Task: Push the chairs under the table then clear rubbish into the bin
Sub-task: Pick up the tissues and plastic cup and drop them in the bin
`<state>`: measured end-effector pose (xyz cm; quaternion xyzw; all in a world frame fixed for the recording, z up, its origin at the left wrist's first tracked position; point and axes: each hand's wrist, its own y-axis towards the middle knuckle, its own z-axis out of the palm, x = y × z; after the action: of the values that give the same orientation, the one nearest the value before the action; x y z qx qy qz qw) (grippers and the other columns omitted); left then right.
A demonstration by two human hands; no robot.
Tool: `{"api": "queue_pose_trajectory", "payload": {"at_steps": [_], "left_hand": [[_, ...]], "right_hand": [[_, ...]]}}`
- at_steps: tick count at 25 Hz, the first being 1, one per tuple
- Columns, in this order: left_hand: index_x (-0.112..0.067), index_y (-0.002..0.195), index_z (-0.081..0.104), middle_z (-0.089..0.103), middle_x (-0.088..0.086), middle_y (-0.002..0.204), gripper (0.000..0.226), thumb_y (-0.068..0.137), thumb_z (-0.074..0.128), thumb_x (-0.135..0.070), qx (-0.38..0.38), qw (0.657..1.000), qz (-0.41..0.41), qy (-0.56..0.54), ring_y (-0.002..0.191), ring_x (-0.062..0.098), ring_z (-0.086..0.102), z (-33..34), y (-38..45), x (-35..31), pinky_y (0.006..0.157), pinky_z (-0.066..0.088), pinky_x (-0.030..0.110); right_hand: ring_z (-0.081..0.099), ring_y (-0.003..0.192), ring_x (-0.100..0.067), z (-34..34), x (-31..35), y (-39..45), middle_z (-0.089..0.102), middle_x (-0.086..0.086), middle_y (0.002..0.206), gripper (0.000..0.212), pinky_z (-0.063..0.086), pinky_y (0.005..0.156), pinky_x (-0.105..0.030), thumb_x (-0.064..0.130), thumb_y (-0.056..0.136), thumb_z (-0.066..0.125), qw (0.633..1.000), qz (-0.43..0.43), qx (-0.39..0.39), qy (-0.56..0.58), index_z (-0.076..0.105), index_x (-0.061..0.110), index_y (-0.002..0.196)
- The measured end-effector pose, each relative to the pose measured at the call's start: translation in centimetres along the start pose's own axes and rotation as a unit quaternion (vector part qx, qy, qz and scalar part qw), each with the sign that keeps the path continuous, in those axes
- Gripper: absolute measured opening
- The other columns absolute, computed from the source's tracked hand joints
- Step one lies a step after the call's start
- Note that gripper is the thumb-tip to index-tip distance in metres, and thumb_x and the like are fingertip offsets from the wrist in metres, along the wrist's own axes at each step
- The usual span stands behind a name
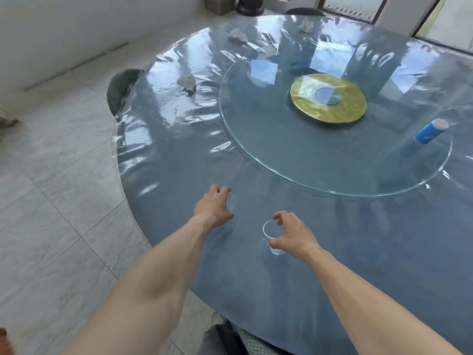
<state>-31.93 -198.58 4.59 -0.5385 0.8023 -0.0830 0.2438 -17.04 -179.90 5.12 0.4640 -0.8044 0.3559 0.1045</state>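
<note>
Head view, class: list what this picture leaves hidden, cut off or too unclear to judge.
- Left clear cup: mostly hidden behind the left hand; grip unclear.
- Right clear cup: transparent; contents not readable; right hand around it, contact unclear.
- Bin: none in view.
- Crumpled scraps on the table: glare; material unclear.
- Blue can: label unreadable.
- Near chair: cut by bottom edge.

The worktop [179, 155] is cut off by the right and bottom edges. At left centre, a green chair [120, 89] is mostly hidden under its rim; another chair [304, 11] at top centre shows only its back. The left hand [212, 206] covers most of a clear cup [231, 201]. 4 crumpled scraps, such as one [188, 83], are too small to identify.
</note>
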Motion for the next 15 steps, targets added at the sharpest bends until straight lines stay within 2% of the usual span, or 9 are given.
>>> {"api": "queue_pose_trajectory", "payload": {"at_steps": [3, 6, 9, 12, 15], "left_hand": [[-0.031, 0.143, 0.037, 0.038, -0.002, 0.136, 0.067, 0.082, 0.063, -0.036, -0.002, 0.996, -0.041, -0.079, 0.109, 0.025, 0.059, 0.4, -3.1, 1.7, 0.085, 0.05, 0.036], [-0.03, 0.14, 0.044, 0.043, 0.0, 0.132, 0.065, 0.079, 0.068, -0.034, -0.034, 0.979, -0.078, -0.186, 0.111, 0.023, 0.059, 0.7, -6.5, 4.1, 0.096, 0.049, 0.038], [-0.028, 0.138, 0.049, 0.049, 0.004, 0.127, 0.064, 0.079, 0.073, -0.029, -0.056, 0.96, -0.111, -0.25, 0.108, 0.019, 0.059, 1.0, -9.8, 6.4, 0.095, 0.048, 0.032], [-0.028, 0.139, 0.05, 0.053, 0.004, 0.124, 0.062, 0.081, 0.073, -0.031, -0.075, 0.942, -0.149, -0.292, 0.106, 0.016, 0.055, 1.1, -12.4, 8.6, 0.086, 0.044, 0.026], [-0.028, 0.139, 0.051, 0.057, 0.003, 0.121, 0.061, 0.082, 0.073, -0.034, -0.086, 0.92, -0.16, -0.348, 0.104, 0.019, 0.058, 0.8, -14.3, 11.7, 0.088, 0.051, 0.033]], "right_hand": [[0.055, 0.098, -0.01, 0.9, 0.6, 0.2, 0.052, 0.01, 0.117, 0.064, 0.048, 0.088, -0.029, 0.03, 0.066, 0.074, 0.999, -0.031, 0.017, 0.028, 0.052, 0.031, 0.126], [0.054, 0.107, -0.013, 2.1, 2.0, 0.1, 0.055, 0.01, 0.115, 0.065, 0.048, 0.091, -0.03, 0.03, 0.066, 0.075, 0.996, -0.071, 0.042, 0.039, 0.053, 0.033, 0.127], [0.053, 0.11, -0.017, 3.6, 3.8, -0.5, 0.057, 0.015, 0.107, 0.067, 0.05, 0.089, -0.031, 0.028, 0.065, 0.073, 0.992, -0.101, 0.061, 0.047, 0.052, 0.034, 0.129], [0.059, 0.092, -0.015, 5.6, 6.1, -1.3, 0.057, 0.015, 0.113, 0.069, 0.05, 0.082, -0.028, 0.025, 0.067, 0.075, 0.988, -0.129, 0.086, 0.023, 0.048, 0.03, 0.131], [0.056, 0.084, -0.013, 8.7, 9.2, -2.1, 0.054, 0.01, 0.118, 0.07, 0.051, 0.079, -0.029, 0.02, 0.068, 0.075, 0.982, -0.148, 0.118, 0.012, 0.046, 0.024, 0.132]]}}
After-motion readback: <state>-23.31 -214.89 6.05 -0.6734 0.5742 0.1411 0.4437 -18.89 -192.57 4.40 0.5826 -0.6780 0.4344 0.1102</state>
